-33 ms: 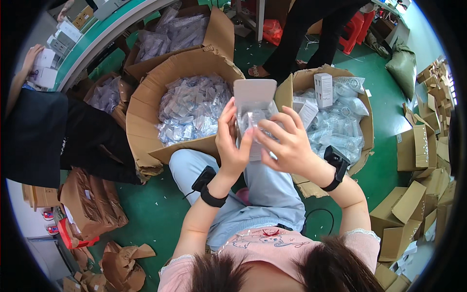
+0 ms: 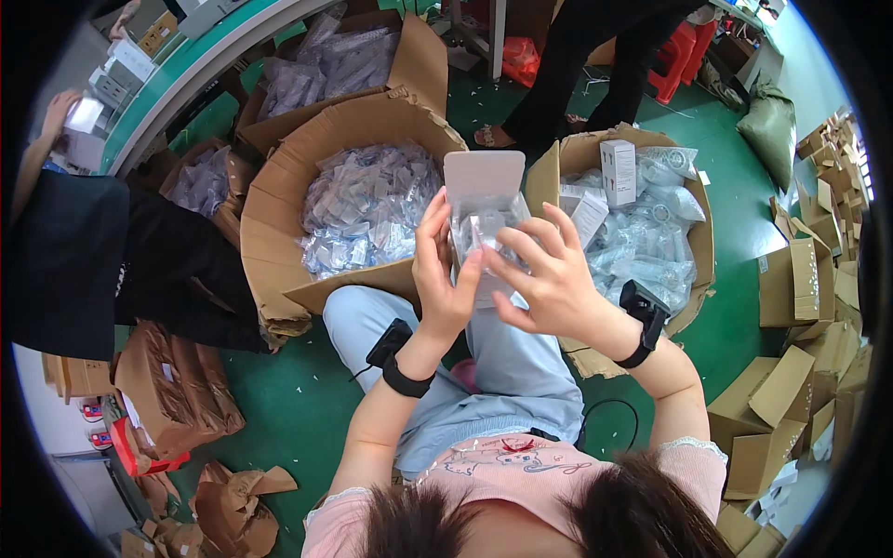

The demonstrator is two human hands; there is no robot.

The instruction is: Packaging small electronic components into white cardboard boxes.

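Observation:
A small white box [image 2: 485,174] with its lid flap raised stands over my lap. My left hand [image 2: 444,270] is wrapped round its left side, thumb near the front edge. Inside the box lies something in clear plastic [image 2: 484,226]; its kind cannot be made out. My right hand [image 2: 549,270] reaches over the box from the right with its fingers spread. Its fingertips touch the clear plastic at the box's opening, and the thumb stands apart.
A big carton [image 2: 270,219] of small clear packets stands ahead left. Another carton [image 2: 702,251] at right holds bagged clear parts and white boxes [image 2: 618,173]. Co-workers stand at left [image 2: 70,260] and ahead [image 2: 567,84]. Opened cartons [image 2: 791,288] pile up at far right.
My right thumb has moved away from the fingers, and a small pale spot beside it is gone. The box has shifted very slightly left. The left co-worker's hand has tilted a white box.

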